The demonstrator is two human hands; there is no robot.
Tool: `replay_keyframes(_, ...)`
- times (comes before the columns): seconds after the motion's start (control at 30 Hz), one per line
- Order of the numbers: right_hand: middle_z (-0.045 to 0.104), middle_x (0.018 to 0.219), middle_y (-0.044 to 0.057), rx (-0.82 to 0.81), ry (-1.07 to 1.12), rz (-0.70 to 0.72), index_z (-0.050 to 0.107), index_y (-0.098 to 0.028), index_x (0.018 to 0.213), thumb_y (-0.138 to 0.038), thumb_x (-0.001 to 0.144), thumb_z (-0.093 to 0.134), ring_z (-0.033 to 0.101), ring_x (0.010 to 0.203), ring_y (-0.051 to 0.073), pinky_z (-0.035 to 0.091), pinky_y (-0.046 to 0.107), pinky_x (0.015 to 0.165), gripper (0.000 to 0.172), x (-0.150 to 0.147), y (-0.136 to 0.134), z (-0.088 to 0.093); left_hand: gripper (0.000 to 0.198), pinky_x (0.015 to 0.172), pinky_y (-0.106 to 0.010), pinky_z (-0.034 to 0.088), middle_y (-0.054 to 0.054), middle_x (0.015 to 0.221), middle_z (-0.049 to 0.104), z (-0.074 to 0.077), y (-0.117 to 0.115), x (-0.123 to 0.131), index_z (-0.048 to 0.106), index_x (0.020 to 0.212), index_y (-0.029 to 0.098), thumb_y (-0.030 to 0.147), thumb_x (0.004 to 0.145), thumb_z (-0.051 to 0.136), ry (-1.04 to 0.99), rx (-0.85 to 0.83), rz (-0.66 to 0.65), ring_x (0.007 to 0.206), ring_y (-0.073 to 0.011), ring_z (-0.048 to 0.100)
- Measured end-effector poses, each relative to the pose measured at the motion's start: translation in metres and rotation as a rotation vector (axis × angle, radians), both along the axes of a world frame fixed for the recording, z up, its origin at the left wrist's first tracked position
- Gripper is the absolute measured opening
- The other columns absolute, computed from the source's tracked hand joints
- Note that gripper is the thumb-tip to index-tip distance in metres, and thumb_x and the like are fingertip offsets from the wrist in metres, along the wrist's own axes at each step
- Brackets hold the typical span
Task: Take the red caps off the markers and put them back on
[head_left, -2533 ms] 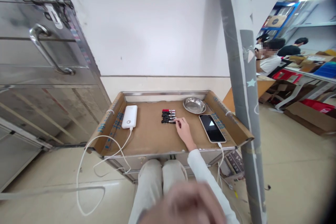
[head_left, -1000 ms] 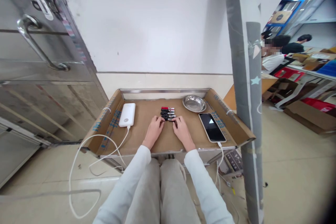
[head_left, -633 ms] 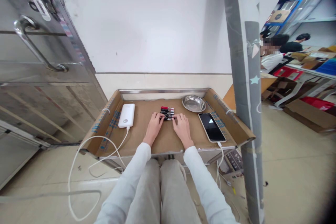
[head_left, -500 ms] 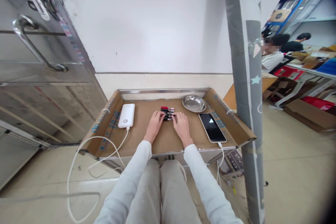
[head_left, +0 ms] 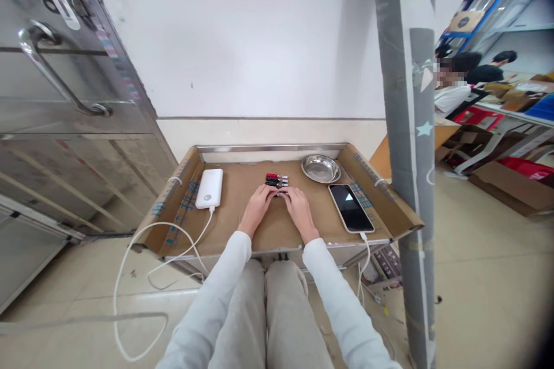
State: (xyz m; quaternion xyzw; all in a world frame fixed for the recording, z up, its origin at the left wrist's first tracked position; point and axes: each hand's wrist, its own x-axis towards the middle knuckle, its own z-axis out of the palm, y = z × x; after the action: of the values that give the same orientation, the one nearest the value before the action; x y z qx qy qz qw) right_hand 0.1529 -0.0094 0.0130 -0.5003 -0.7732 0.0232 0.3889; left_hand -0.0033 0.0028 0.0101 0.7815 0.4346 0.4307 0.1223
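1. Left hand (head_left: 257, 209) and right hand (head_left: 298, 209), fingers curled, tips nearly meeting, sit at six o'clock of the black marker pens (head_left: 275, 184); whether I'm pinching one, I can't tell.
2. Red marker pen (head_left: 276, 176) lies at the row's twelve o'clock; white power bank (head_left: 209, 187) at nine.
3. Light, even fingertip pressure should keep the barrels parallel.

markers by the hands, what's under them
Brown cardboard shows around the markers, so they seem to lie on it. The patch directly beneath is covered, and the left hand and right hand hide part of the nearest.
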Motion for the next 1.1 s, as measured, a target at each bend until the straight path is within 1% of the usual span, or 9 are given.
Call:
replay_keyframes(0.1,0.067,0.100,0.006,-0.011,-0.028,0.012,0.062,-0.022,0.104,-0.029,0.095,0.038,0.056,0.088,0.021,0.038,0.033,0.081,0.027,0.001,0.000,0.000,0.015,0.088,-0.030,0.046,-0.003,0.098,0.062,-0.001,0.002,0.000,0.055,0.102,0.021,0.027,0.091,0.047,-0.003,-0.022,0.017,0.094,-0.0150,0.058)
replay_keyframes(0.33,0.068,0.095,0.008,0.014,0.028,-0.252,0.063,-0.021,0.102,-0.033,0.096,0.034,0.054,0.085,0.021,0.034,0.033,0.080,0.032,0.009,0.001,-0.005,0.017,0.084,-0.036,0.040,-0.003,0.101,0.063,0.005,0.005,-0.001,0.061,0.099,0.024,0.032,0.085,0.057,0.285,-0.014,0.030,0.096,-0.0204,0.053)
replay_keyframes(0.57,0.068,0.089,0.010,0.003,0.059,-0.336,0.065,-0.020,0.097,-0.034,0.096,0.032,0.053,0.081,0.021,0.033,0.033,0.077,0.036,0.011,0.002,-0.008,0.020,0.084,-0.034,0.037,-0.004,0.103,0.060,0.006,0.001,0.000,0.061,0.099,0.023,0.035,0.090,0.049,0.359,0.014,0.089,0.095,-0.0197,0.050)
replay_keyframes(0.67,0.068,0.091,0.010,-0.012,0.047,-0.319,0.065,-0.020,0.098,-0.032,0.096,0.034,0.054,0.082,0.021,0.034,0.034,0.078,0.033,0.010,0.000,-0.006,0.022,0.085,-0.035,0.036,-0.005,0.102,0.061,0.006,0.001,0.001,0.059,0.101,0.022,0.035,0.092,0.044,0.311,0.041,0.167,0.095,-0.0199,0.051)
replay_keyframes(0.8,0.067,0.103,0.010,-0.011,0.056,-0.201,0.062,-0.021,0.107,-0.029,0.095,0.034,0.057,0.090,0.022,0.038,0.036,0.084,0.031,0.007,-0.003,0.000,0.023,0.084,-0.034,0.037,-0.005,0.100,0.062,0.006,0.001,0.000,0.058,0.102,0.022,0.036,0.092,0.043,0.292,0.054,0.149,0.092,-0.0198,0.052)
replay_keyframes(0.87,0.063,0.115,0.010,-0.023,0.054,-0.060,0.051,-0.021,0.124,-0.026,0.094,0.034,0.057,0.100,0.021,0.039,0.036,0.088,0.036,0.004,-0.005,0.004,0.023,0.085,-0.034,0.037,-0.005,0.099,0.063,0.006,0.002,-0.001,0.058,0.102,0.022,0.035,0.093,0.042,0.275,0.053,0.161,0.093,-0.0198,0.052)
replay_keyframes(0.93,0.055,0.128,0.010,-0.034,0.050,0.065,0.032,-0.021,0.140,-0.024,0.091,0.035,0.053,0.112,0.020,0.040,0.035,0.093,0.049,0.002,-0.006,0.007,0.022,0.084,-0.034,0.037,-0.006,0.098,0.063,0.007,0.001,-0.002,0.057,0.103,0.021,0.034,0.093,0.041,0.247,0.055,0.223,0.093,-0.0205,0.052)
replay_keyframes(1.0,0.049,0.134,0.010,-0.038,0.052,0.096,0.022,-0.021,0.145,-0.023,0.090,0.036,0.048,0.119,0.020,0.040,0.036,0.097,0.057,0.000,-0.006,0.008,0.022,0.082,-0.035,0.038,-0.007,0.098,0.064,0.008,0.001,-0.003,0.057,0.102,0.021,0.033,0.093,0.041,0.218,0.062,0.330,0.093,-0.0223,0.052)
replay_keyframes(1.1,0.049,0.133,0.009,-0.031,0.041,0.016,0.039,-0.022,0.136,-0.018,0.089,0.033,0.047,0.118,0.021,0.039,0.038,0.097,0.047,0.001,-0.004,0.004,0.021,0.080,-0.038,0.038,-0.009,0.096,0.063,0.008,0.002,-0.005,0.058,0.099,0.021,0.031,0.093,0.040,0.178,0.057,0.526,0.091,-0.0257,0.051)
